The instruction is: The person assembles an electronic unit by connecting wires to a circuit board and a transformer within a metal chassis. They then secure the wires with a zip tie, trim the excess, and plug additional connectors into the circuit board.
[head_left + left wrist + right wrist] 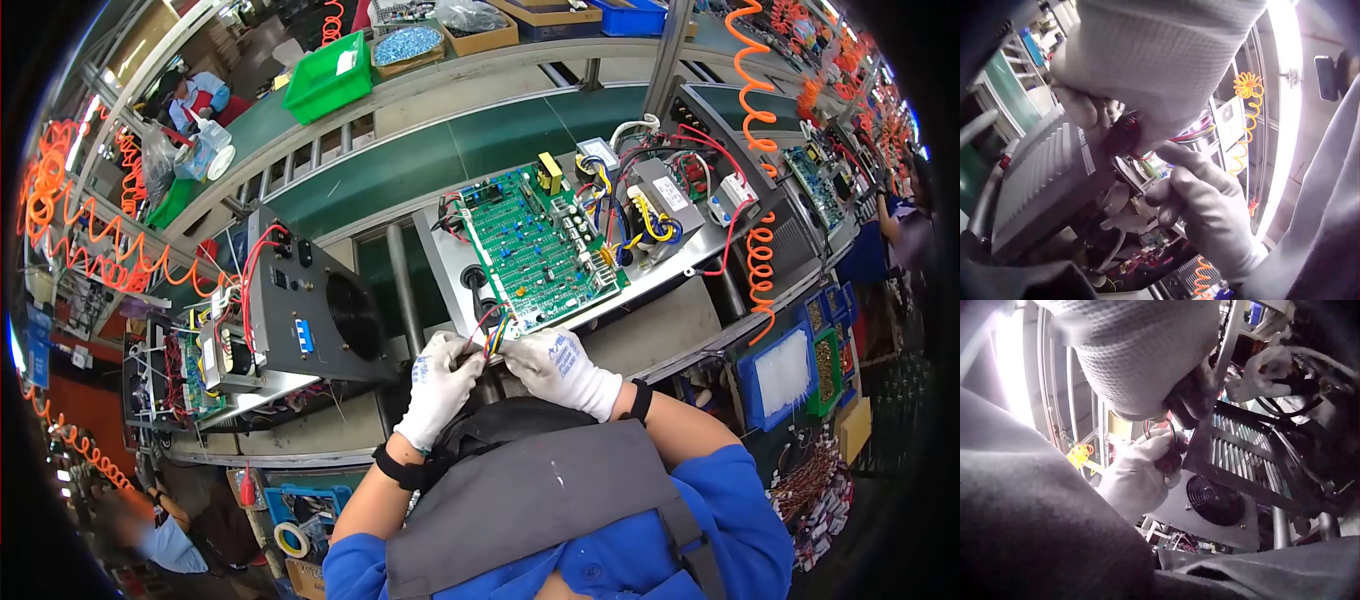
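Both hands wear white knitted gloves and meet at the near edge of an open metal chassis [440, 262]. My left hand [437, 388] pinches a bundle of coloured wires [494, 338] between thumb and fingers. From the other side my right hand [568, 372] has its fingertips curled on the same wires, just below the corner of a green circuit board [545, 255]. In the right wrist view the wires [1147, 429] loop above the left hand [1138, 472]. The left wrist view shows the right hand [1210, 203] with bent fingers close to the wires [1194, 134]; the wire ends are hidden.
A transformer [665, 200] with yellow and blue leads sits on the chassis. To the left stands another unit with a fan panel [315, 300]. Orange coiled hoses [760, 260] hang nearby. A green bin [328, 78] stands behind; blue parts trays [780, 380] are at right.
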{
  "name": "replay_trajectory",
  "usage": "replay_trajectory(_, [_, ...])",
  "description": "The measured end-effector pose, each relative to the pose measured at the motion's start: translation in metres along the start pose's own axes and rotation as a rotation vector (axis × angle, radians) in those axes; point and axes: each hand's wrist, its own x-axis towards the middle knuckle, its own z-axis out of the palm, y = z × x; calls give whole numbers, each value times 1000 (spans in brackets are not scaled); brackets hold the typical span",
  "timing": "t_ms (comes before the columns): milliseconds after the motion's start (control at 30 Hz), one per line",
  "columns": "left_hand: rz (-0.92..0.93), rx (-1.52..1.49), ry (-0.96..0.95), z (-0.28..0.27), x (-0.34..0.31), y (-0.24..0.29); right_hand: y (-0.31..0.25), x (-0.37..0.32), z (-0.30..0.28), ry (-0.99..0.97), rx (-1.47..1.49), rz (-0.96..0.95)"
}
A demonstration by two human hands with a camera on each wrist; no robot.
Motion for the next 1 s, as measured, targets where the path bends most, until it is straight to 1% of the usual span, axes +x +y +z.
replay_trajectory(67, [-161, -159, -64, -5, -3, 13, -2, 2, 1, 108, 173, 165])
replay_trajectory(100, [-65, -102, -45, -4, -2, 5, -4, 4, -1, 108, 165, 162])
replay_trajectory(133, [-58, -110, -39, -5, 2, 0, -5, 5, -5, 54, 121, 181])
replay_trajectory(200, [-144, -119, -162, -8, 5, -7, -8, 3, -11, -57, 36, 230])
replay_trajectory(233, [-274, -221, -261, -12, 8, -5, -7, 4, -8, -91, 28, 209])
replay_trajectory(267, [-270, -225, -261, -14, 10, -1, -8, 5, -9, -91, 22, 209])
replay_trajectory(333, [-288, -396, -413, -19, 13, 6, -12, 11, -13, -227, 58, 193])
replay_trajectory(367, [-296, -389, -430, -19, 15, 6, -15, 16, -14, -303, 12, 296])
replay_trajectory(400, [-296, -387, -432, -19, 14, 6, -16, 17, -15, -301, 13, 298])
replay_trajectory(467, [-260, -381, -359, -18, 11, 5, -15, 18, -18, -325, 37, 319])
replay_trajectory(567, [-274, -413, -346, -29, -9, 19, -14, 19, -29, -326, 77, 335])
replay_trajectory(600, [-317, -343, -395, -30, -13, 14, -12, 18, -28, -323, 82, 341])
replay_trajectory(667, [-197, -190, -317, -18, -22, 12, -11, 18, -24, -289, 246, 393])
replay_trajectory(700, [-200, -189, -317, -14, -22, 16, -14, 20, -27, -311, 287, 450])
replay_trajectory(733, [-231, -126, -302, -11, -21, 23, -16, 21, -23, -311, 290, 450])
replay_trajectory(767, [-259, -61, -286, -10, -19, 27, -17, 22, -18, -251, 312, 456])
replay_trajectory(800, [-256, -58, -286, -7, -16, 20, -18, 23, -14, -189, 332, 461])
replay_trajectory(833, [-257, -327, -130, -4, -10, 5, -17, 23, -13, -124, 352, 466])
replay_trajectory(867, [-257, -590, 26, -5, -7, -1, -16, 22, -15, -116, 358, 468])
replay_trajectory(900, [-254, -588, 75, -9, -1, -2, -15, 22, -18, -215, 205, 416])
replay_trajectory(933, [-261, -562, 11, -16, 3, -13, -13, 21, -22, -310, 47, 361])
replay_trajectory(967, [-269, -624, -47, -20, 6, -25, -11, 16, -25, -377, -117, 284])
replay_trajectory(1000, [-282, -686, -109, -22, 7, -32, -6, 12, -25, -368, -114, 291])
